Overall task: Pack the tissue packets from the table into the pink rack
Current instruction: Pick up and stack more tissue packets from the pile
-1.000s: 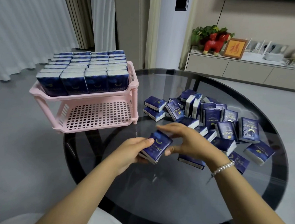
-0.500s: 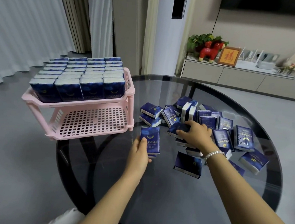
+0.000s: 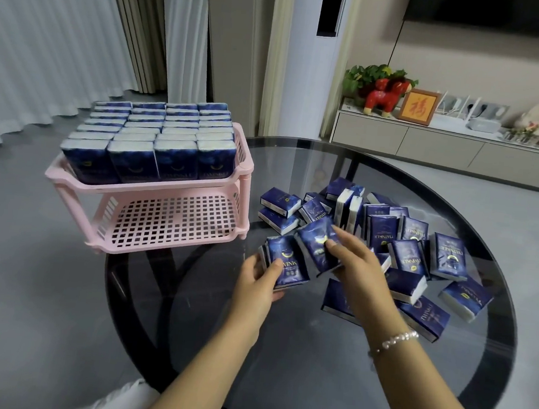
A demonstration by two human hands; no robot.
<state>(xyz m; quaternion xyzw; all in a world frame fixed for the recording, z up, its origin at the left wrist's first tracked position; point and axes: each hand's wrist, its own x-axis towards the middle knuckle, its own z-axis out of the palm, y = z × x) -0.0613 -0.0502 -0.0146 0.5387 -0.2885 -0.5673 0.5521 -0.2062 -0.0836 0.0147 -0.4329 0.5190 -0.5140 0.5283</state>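
Nearest, the left hand (image 3: 260, 277) grips a packet (image 3: 286, 263) upright from below, thumb across its face, with what looks like another packet edge tucked behind it, likely so several can go into the rack in one trip. Just beside it, the right hand (image 3: 351, 260) pinches a second packet (image 3: 315, 241) and tilts it toward the first, the two touching at an edge, apparently to square them into one stack. Both hover just above the glass table (image 3: 281, 352). Beyond the right hand lies the loose pile (image 3: 404, 245) of packets, some flat, some on edge, still to be packed. Farther left, at the table's rim, stands the pink rack (image 3: 162, 224): its upper shelf is filled with upright packets in neat rows, while its lower shelf (image 3: 169, 221) holds nothing, so that is the likely place for this handful.
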